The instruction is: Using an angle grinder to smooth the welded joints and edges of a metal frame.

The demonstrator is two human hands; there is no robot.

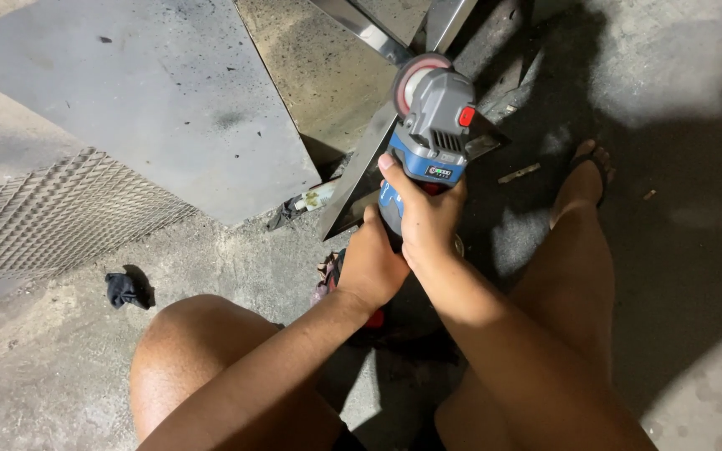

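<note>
A grey and blue cordless angle grinder [434, 117] with a red switch points away from me, its pinkish disc [415, 77] resting against the edge of a metal angle bar [361, 163]. My right hand [428, 219] grips the grinder's blue body from above. My left hand [369, 263] is closed around the lower handle just behind it. Both forearms reach forward between my bare knees. The battery end of the tool is hidden under my hands.
A large grey steel sheet [152, 100] lies to the left, with expanded metal mesh [52, 213] beside it. A dark rag [125, 290] sits on the concrete floor. My right foot in a sandal [585, 171] rests near small scraps [518, 173].
</note>
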